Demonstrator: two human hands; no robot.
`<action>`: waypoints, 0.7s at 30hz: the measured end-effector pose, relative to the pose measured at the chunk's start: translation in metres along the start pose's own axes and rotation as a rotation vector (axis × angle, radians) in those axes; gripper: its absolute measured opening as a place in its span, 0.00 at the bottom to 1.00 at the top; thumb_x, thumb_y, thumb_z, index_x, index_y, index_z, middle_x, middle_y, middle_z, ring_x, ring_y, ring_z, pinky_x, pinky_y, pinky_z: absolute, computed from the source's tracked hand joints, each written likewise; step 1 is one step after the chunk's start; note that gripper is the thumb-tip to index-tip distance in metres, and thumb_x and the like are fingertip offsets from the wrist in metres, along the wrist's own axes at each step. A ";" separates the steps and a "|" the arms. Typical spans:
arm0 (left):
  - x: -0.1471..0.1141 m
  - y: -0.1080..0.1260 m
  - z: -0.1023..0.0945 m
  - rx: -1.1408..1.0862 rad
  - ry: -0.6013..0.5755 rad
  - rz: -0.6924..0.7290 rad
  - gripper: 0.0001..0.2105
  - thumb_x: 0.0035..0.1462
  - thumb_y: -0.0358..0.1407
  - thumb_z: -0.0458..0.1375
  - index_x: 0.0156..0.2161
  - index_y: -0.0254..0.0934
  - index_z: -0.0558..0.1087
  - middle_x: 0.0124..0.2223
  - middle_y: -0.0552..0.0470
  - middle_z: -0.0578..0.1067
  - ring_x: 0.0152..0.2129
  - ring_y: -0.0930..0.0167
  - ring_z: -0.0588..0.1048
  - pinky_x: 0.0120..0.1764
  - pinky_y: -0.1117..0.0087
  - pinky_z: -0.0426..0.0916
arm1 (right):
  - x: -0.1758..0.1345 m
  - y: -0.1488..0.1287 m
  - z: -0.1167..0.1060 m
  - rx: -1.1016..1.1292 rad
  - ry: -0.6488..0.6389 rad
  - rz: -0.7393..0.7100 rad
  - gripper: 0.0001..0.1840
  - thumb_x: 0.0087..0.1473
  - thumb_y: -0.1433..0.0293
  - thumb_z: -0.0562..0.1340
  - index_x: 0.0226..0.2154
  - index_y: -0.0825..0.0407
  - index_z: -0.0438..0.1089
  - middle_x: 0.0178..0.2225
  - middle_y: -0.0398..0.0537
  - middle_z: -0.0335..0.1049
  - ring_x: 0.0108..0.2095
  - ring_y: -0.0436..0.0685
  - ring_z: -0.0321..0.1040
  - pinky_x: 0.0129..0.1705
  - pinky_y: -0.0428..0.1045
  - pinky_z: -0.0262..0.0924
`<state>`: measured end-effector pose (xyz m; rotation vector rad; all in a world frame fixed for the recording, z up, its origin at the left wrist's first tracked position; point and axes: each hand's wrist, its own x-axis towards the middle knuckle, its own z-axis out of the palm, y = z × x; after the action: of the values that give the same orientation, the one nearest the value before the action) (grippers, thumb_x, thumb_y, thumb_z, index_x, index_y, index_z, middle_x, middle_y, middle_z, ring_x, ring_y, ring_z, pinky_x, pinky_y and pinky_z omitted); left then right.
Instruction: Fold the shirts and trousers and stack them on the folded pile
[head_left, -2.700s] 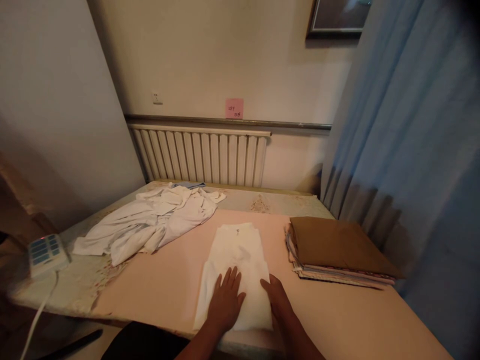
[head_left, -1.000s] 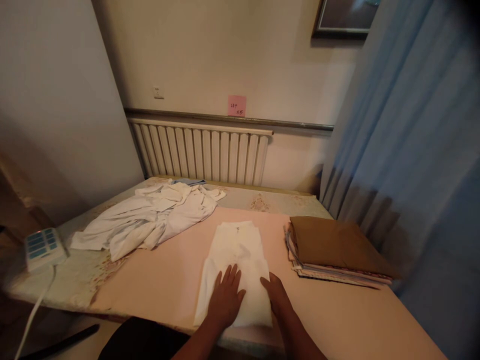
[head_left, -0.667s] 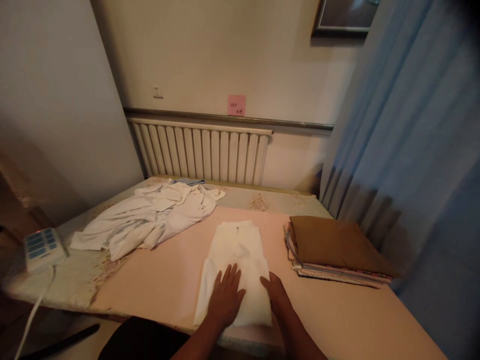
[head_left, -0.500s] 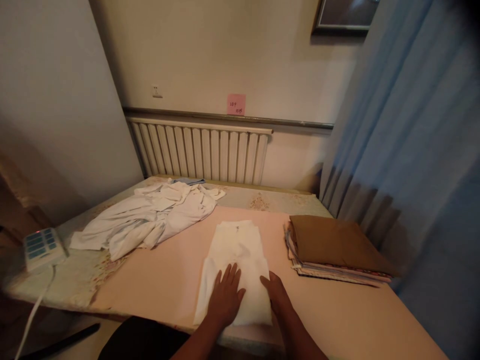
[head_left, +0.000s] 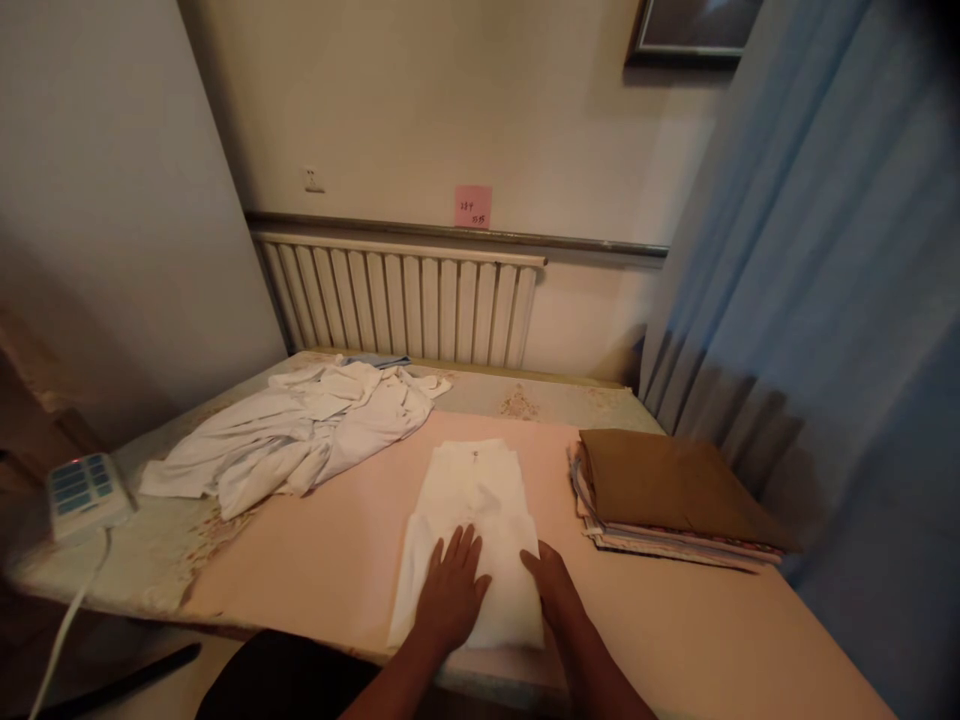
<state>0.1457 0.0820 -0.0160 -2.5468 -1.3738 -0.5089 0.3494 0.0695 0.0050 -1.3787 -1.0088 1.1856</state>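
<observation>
A white shirt, folded into a narrow upright shape with a small dark mark near its top edge, lies in front of me at the middle of the table. My left hand rests flat on its lower part, fingers spread. At the shirt's right edge is my right hand, the thumb on top of the cloth and the other fingers at or under the edge, mostly hidden. Slight creases show in the fabric above my left hand.
Crumpled white clothes lie on the left. A stack of folded cloths with a brown top piece sits at right, near a blue curtain. A white power strip with a cord occupies the left corner. A radiator stands behind.
</observation>
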 end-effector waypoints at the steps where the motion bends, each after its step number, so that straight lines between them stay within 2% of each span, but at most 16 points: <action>1: 0.000 0.000 -0.001 0.002 -0.001 0.000 0.25 0.65 0.42 0.45 0.64 0.36 0.57 0.67 0.46 0.55 0.64 0.59 0.53 0.60 0.50 0.54 | 0.000 0.000 0.000 0.007 -0.001 0.000 0.23 0.42 0.58 0.64 0.38 0.58 0.72 0.28 0.50 0.75 0.30 0.59 0.70 0.30 0.50 0.64; 11: -0.001 0.000 -0.001 0.013 0.035 0.007 0.25 0.65 0.42 0.46 0.64 0.37 0.57 0.67 0.46 0.56 0.63 0.60 0.54 0.61 0.51 0.54 | -0.007 -0.010 0.001 0.018 -0.012 -0.014 0.22 0.42 0.59 0.65 0.37 0.57 0.73 0.28 0.52 0.75 0.30 0.61 0.71 0.30 0.51 0.64; 21: 0.000 0.000 -0.005 0.017 0.041 0.014 0.24 0.65 0.43 0.45 0.63 0.36 0.59 0.66 0.46 0.57 0.63 0.59 0.56 0.60 0.52 0.55 | -0.003 -0.003 0.000 0.015 0.002 -0.025 0.24 0.41 0.57 0.65 0.36 0.57 0.74 0.30 0.53 0.76 0.32 0.62 0.71 0.32 0.52 0.65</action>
<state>0.1449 0.0801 -0.0119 -2.5162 -1.3389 -0.5417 0.3492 0.0669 0.0084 -1.3519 -1.0114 1.1707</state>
